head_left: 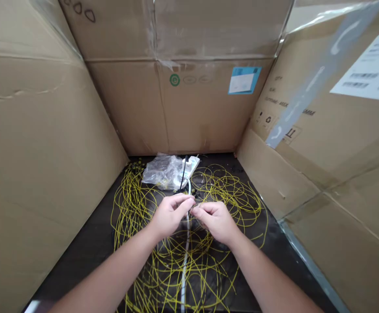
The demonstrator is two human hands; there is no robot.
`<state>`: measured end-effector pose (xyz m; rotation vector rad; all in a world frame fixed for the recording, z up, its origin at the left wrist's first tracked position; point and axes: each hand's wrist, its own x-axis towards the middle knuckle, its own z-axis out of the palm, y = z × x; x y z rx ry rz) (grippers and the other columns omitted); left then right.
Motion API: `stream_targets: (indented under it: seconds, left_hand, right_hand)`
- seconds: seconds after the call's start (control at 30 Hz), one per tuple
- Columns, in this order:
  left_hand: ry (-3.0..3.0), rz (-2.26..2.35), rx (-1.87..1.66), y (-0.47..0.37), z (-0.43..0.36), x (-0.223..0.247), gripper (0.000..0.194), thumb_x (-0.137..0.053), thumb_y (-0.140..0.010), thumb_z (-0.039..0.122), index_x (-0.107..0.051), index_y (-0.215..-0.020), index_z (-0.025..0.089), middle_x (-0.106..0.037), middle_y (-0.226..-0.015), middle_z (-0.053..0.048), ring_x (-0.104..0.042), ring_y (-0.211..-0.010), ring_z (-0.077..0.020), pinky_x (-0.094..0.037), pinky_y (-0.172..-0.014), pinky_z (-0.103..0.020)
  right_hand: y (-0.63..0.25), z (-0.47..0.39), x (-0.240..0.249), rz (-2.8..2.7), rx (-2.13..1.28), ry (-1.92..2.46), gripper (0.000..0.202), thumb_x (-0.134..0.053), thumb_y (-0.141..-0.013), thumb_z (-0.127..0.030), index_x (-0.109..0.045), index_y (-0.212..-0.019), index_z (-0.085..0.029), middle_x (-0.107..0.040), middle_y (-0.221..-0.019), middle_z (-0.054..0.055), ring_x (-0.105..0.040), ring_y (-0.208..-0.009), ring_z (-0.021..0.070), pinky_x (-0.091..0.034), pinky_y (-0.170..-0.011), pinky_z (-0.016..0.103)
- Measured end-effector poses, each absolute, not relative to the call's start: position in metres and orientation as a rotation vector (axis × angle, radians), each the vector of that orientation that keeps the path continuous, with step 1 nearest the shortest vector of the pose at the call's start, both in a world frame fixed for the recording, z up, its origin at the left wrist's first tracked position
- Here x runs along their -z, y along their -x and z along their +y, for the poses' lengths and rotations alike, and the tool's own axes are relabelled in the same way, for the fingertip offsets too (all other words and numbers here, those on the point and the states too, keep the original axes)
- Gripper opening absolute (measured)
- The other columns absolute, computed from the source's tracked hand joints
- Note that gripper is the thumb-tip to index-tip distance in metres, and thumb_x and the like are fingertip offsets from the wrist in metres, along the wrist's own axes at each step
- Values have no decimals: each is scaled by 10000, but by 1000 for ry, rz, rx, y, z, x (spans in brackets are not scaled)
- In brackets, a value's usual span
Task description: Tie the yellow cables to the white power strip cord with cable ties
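My left hand (172, 213) and my right hand (218, 221) are close together over the middle of the dark table. Thumb and fingers of each hand are pinched, the tips almost meeting. Whatever lies between the fingertips is too small to make out. Thin yellow wires (132, 208) lie in loose loops under and around both hands, with small dark ends gathered at the far left. A white cable (185, 269) runs beneath the hands toward the front. Just beyond my fingers are a short black cable (183, 173) and some small dark parts.
A crumpled clear plastic bag (161, 170) and a white power strip (192, 164) lie at the back of the dark tabletop (88, 248). Large cardboard walls enclose the space: a left one (45, 165), a back one (196, 113) and a taped, labelled right one (306, 161).
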<state>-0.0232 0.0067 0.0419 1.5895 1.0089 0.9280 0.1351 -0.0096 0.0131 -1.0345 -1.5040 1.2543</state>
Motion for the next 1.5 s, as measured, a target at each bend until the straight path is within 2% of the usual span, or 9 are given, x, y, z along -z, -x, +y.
stream_targets:
  seconds: [0.17, 0.3, 0.57, 0.7, 0.87, 1.07, 1.2, 1.3, 1.5]
  left_hand:
    - [-1459, 820, -926, 14, 3, -31, 225, -546, -810, 306, -699, -804, 141, -623, -821, -64, -541, -803, -164, -431, -782, -290]
    - [-1292, 772, -977, 11, 0, -22, 153, -610, -760, 267, -704, -746, 148, -596, -809, -60, -520, -785, -156, -428, -751, -280]
    - [-1308, 753, -944, 19, -5, -22, 152, -626, -740, 278, -677, -687, 145, -580, -812, -60, -520, -773, -149, -427, -753, -279]
    - [-1410, 806, -994, 20, -7, -20, 167, -604, -763, 277, -644, -671, 144, -571, -806, -48, -516, -769, -137, -424, -752, -262]
    - [-1466, 955, -1081, 18, -8, -15, 166, -529, -819, 286, -590, -736, 155, -566, -744, -29, -516, -703, -127, -431, -667, -240]
    - [-1595, 1090, -1143, 18, -10, -12, 156, -552, -799, 300, -621, -762, 165, -585, -741, -37, -512, -683, -142, -419, -629, -238]
    - [-1726, 1078, -1164, 18, -11, -13, 149, -552, -798, 278, -648, -750, 175, -593, -736, -45, -520, -696, -155, -412, -650, -250]
    - [-1716, 1076, -1140, 19, -10, -12, 144, -563, -792, 278, -645, -746, 168, -591, -725, -40, -511, -660, -142, -408, -623, -242]
    - [-1478, 1045, -1055, 18, -6, -13, 169, -561, -801, 302, -587, -747, 144, -573, -657, -12, -504, -558, -107, -427, -545, -231]
  right_hand:
    - [-131, -19, -15, -1683, -1187, 1048, 397, -544, -818, -351, -478, -487, -142, -348, -483, -51, -289, -466, 59, -255, -438, 203]
    - [-128, -23, -13, -1708, -1164, 1042, 385, -544, -817, -333, -489, -485, -146, -341, -489, -50, -288, -470, 62, -275, -445, 200]
    - [-120, -25, -6, -1755, -1045, 1069, 394, -554, -816, -338, -543, -472, -146, -468, -479, -30, -411, -468, 76, -338, -472, 208]
    - [-120, -25, -9, -1792, -1097, 1056, 386, -554, -810, -300, -536, -458, -143, -430, -449, -41, -384, -450, 69, -319, -457, 205]
    - [-123, -24, -11, -1744, -1175, 1064, 246, -550, -804, -265, -639, -608, -148, -475, -460, -37, -403, -437, 79, -313, -432, 206]
    - [-123, -21, -5, -1485, -874, 1102, 185, -613, -765, -331, -657, -716, -158, -592, -596, 15, -502, -518, 117, -409, -498, 236]
    - [-122, -16, -1, -1255, -1042, 1105, 220, -634, -752, -369, -640, -746, -149, -567, -533, -7, -460, -389, 88, -372, -381, 214]
    - [-121, -13, 1, -1133, -1179, 1021, 240, -622, -768, -378, -617, -701, -148, -482, -441, -47, -441, -345, 79, -369, -355, 204]
    - [-118, -10, 5, -946, -1409, 819, 294, -651, -748, -355, -536, -571, -150, -411, -430, -73, -370, -328, 48, -381, -331, 192]
